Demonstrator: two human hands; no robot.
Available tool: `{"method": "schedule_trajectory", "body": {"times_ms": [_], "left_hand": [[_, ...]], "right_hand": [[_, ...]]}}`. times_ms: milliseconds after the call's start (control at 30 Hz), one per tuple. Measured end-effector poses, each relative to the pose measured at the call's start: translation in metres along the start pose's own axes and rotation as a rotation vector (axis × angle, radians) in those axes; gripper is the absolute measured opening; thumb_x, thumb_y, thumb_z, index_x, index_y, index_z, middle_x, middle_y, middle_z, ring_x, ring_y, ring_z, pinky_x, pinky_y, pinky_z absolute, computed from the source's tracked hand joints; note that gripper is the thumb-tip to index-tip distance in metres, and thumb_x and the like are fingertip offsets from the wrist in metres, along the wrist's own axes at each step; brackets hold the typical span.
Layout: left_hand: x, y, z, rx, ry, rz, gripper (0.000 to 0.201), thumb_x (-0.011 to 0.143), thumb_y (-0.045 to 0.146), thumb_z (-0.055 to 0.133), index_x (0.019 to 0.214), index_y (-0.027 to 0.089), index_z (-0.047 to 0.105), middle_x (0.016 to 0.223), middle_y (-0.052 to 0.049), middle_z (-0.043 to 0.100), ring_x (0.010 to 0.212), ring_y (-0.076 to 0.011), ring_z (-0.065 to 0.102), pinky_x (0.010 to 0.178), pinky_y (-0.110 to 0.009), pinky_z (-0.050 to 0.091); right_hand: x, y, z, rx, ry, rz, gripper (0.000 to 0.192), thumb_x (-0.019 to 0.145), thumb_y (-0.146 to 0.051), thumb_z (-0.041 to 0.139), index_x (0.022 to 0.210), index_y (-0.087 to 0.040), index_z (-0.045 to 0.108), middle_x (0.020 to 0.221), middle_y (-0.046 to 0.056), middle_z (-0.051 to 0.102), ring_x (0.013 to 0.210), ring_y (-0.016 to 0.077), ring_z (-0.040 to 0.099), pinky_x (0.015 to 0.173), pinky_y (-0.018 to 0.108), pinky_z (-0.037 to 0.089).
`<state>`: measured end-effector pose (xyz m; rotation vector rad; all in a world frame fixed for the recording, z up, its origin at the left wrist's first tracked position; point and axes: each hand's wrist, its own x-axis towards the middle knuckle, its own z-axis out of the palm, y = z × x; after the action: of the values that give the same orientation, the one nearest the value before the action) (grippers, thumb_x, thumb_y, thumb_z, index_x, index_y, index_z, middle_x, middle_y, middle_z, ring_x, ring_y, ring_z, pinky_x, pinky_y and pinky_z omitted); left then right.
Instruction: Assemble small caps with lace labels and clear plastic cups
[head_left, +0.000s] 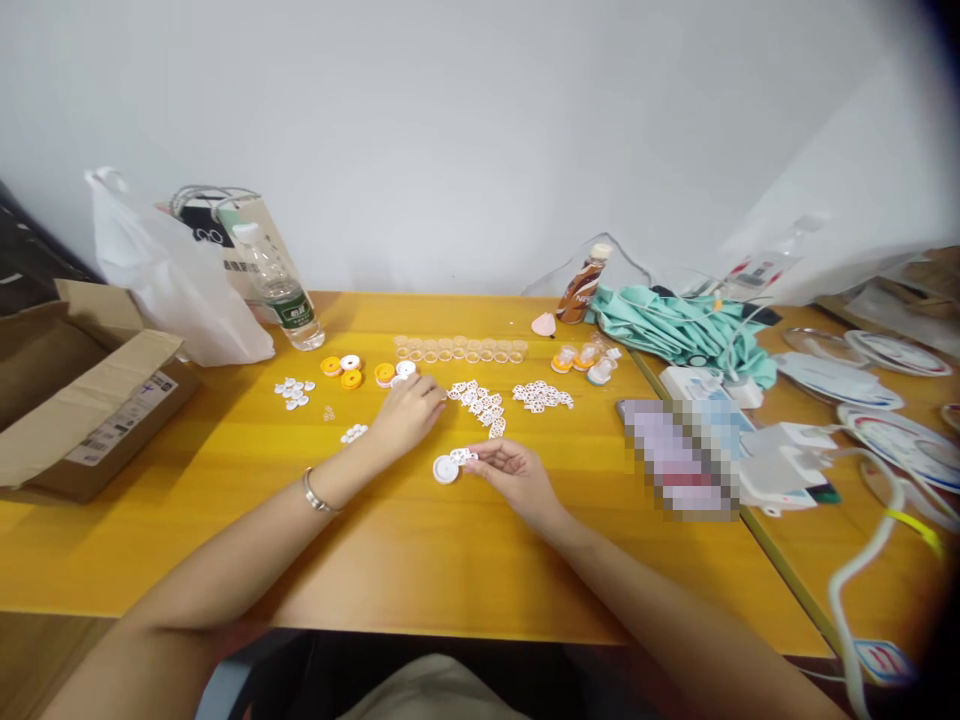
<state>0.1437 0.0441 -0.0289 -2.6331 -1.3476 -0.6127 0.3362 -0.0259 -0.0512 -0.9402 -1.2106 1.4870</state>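
Pixelated block [681, 458] hides something on the table's right side — unreadable. Water bottle label [298, 313] too small to read. Left hand [409, 412] fingertips hidden — grip unclear.

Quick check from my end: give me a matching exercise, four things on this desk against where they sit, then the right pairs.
Things:
1. water bottle
2. cardboard box
3. brown drink bottle
4. white disc

Places:
A. far left edge of the table
B. beside the green cloth
C. by the right hand
D. against the white plastic bag

Pairs: 1-D, 2-A, 3-B, 4-C
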Motion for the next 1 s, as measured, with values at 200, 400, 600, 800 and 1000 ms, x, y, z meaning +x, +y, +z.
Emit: {"method": "schedule_trajectory", "body": {"times_ms": [200, 400, 600, 800, 1000], "left_hand": [[0.014, -0.002, 0.012, 0.103, -0.048, -0.011, 0.021, 0.087, 0.014, 0.046, 0.075, 0.012, 0.063, 0.078, -0.011, 0.057, 0.079, -0.0233, 0.05, 0.071, -0.036, 0.04], [0.008, -0.007, 0.012, 0.07, -0.047, -0.007, 0.015, 0.087, 0.017, 0.049, 0.082, 0.013, 0.063, 0.084, -0.009, 0.058, 0.082, -0.0218, 0.05, 0.078, -0.035, 0.04], [0.01, -0.008, 0.018, 0.018, -0.027, -0.044, 0.02, 0.087, 0.015, 0.046, 0.077, 0.013, 0.063, 0.083, -0.011, 0.059, 0.082, -0.0228, 0.051, 0.076, -0.036, 0.041], [0.0, -0.006, 0.001, -0.424, 0.05, -0.206, 0.008, 0.08, 0.02, 0.055, 0.077, 0.014, 0.06, 0.077, -0.004, 0.061, 0.073, -0.0153, 0.055, 0.071, -0.028, 0.043], [-0.031, 0.009, -0.016, -1.292, 0.047, -0.595, 0.018, 0.068, 0.027, 0.069, 0.07, 0.014, 0.056, 0.069, 0.001, 0.062, 0.063, -0.0098, 0.056, 0.066, -0.023, 0.043]], "right_hand": [[0.002, -0.001, -0.001, -0.001, 0.019, 0.002, 0.022, 0.061, -0.027, 0.078, 0.078, -0.019, 0.068, 0.077, 0.001, 0.072, 0.072, 0.0135, 0.067, 0.078, 0.031, 0.053], [0.003, 0.002, -0.002, -0.014, 0.009, -0.003, 0.022, 0.061, -0.027, 0.078, 0.079, -0.019, 0.068, 0.079, 0.002, 0.073, 0.074, 0.0146, 0.067, 0.079, 0.032, 0.053], [0.004, 0.0, -0.002, -0.01, 0.023, 0.013, 0.021, 0.06, -0.026, 0.078, 0.078, -0.02, 0.069, 0.078, 0.001, 0.073, 0.073, 0.0135, 0.067, 0.078, 0.029, 0.053], [0.003, -0.002, -0.004, -0.012, 0.035, 0.026, 0.021, 0.06, -0.026, 0.078, 0.079, -0.021, 0.07, 0.078, 0.001, 0.073, 0.073, 0.0146, 0.068, 0.079, 0.032, 0.053], [0.002, -0.002, -0.003, 0.033, 0.025, 0.042, 0.021, 0.059, -0.026, 0.079, 0.077, -0.021, 0.07, 0.077, 0.0, 0.073, 0.071, 0.0132, 0.068, 0.078, 0.029, 0.053]]}}
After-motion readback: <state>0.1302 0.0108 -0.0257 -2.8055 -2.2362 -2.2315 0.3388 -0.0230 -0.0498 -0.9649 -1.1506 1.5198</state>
